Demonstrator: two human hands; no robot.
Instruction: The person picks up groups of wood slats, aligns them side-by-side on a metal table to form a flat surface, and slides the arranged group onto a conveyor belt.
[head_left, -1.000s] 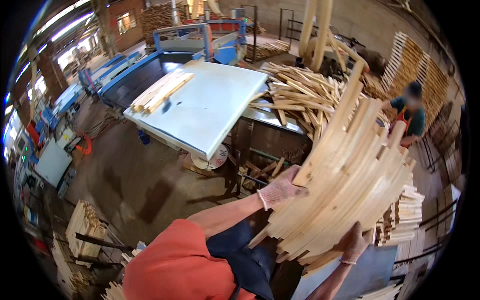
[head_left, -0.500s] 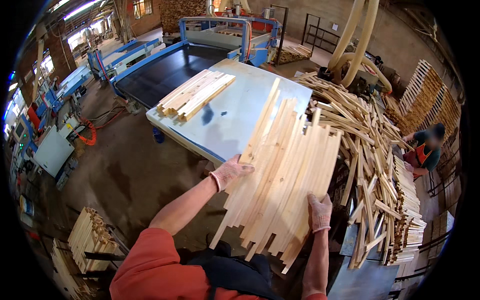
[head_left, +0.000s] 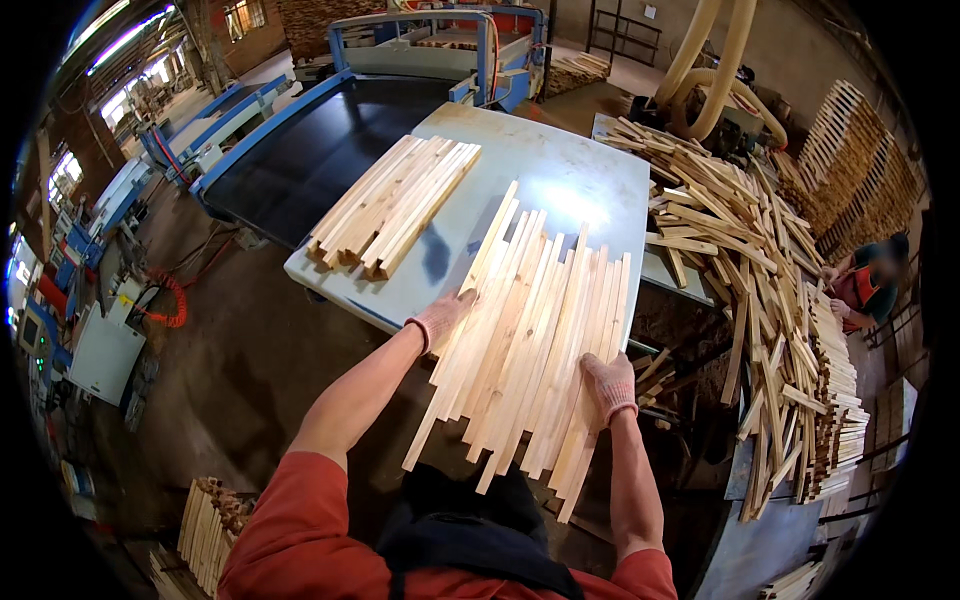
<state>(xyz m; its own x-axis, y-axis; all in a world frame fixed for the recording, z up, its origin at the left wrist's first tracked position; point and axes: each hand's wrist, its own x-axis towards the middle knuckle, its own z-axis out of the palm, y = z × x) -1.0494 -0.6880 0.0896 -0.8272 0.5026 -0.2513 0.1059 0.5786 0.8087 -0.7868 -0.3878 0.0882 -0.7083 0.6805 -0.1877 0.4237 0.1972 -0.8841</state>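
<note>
Between my two gloved hands I hold a wide row of pale wooden strips (head_left: 525, 340), laid side by side with uneven ends. My left hand (head_left: 443, 318) grips the row's left edge, and my right hand (head_left: 610, 385) clasps its right edge near the lower end. The far part of the row lies over the light grey tabletop (head_left: 330, 277); its near ends stick out past the table edge toward my body. A smaller stack of wooden strips (head_left: 395, 205) rests on the tabletop to the left. The fingers under the row are hidden.
A large loose heap of wooden strips (head_left: 745, 250) lies to the right, with a co-worker (head_left: 868, 285) beyond it. A black conveyor belt (head_left: 320, 140) with a blue frame adjoins the table's far left. Thick beige hoses (head_left: 722, 75) hang at the back right.
The held row of strips has moved forward, farther over the tabletop, and both hands have moved with it. The view has shifted, so the tabletop stack appears nearer.
</note>
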